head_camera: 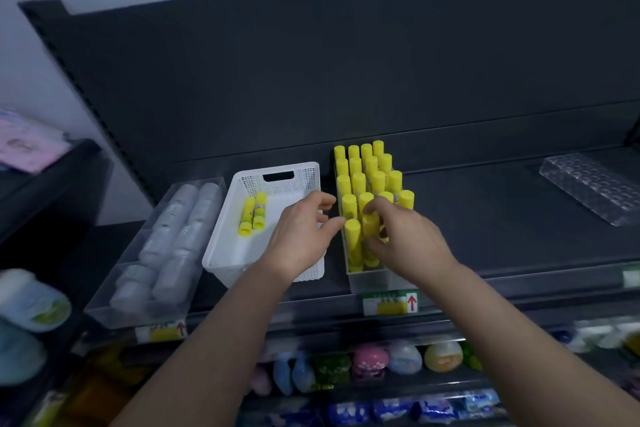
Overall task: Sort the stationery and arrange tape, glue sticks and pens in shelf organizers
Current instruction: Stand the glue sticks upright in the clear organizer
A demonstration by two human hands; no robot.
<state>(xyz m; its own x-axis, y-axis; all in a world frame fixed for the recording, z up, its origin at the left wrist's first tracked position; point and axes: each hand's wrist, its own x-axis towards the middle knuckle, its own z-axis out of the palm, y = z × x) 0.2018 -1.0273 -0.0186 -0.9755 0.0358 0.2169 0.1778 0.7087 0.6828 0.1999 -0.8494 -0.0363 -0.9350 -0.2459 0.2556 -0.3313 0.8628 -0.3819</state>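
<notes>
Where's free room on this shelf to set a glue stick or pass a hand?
Free: bare shelf between glue-stick organizer and far-right clear holder; white basket floor nearer than its two lying sticks. Crowded: organizer front, left hand beside it, right hand gripping a glue stick; tape tray full.

Yellow glue sticks point(358, 180), white perforated basket point(239, 250), dk grey shelf point(485, 236).

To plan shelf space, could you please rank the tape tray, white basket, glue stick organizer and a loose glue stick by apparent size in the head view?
1. tape tray and white basket: about alike; the tray is nearer, so unranked.
2. glue stick organizer.
3. loose glue stick in the basket.
</notes>
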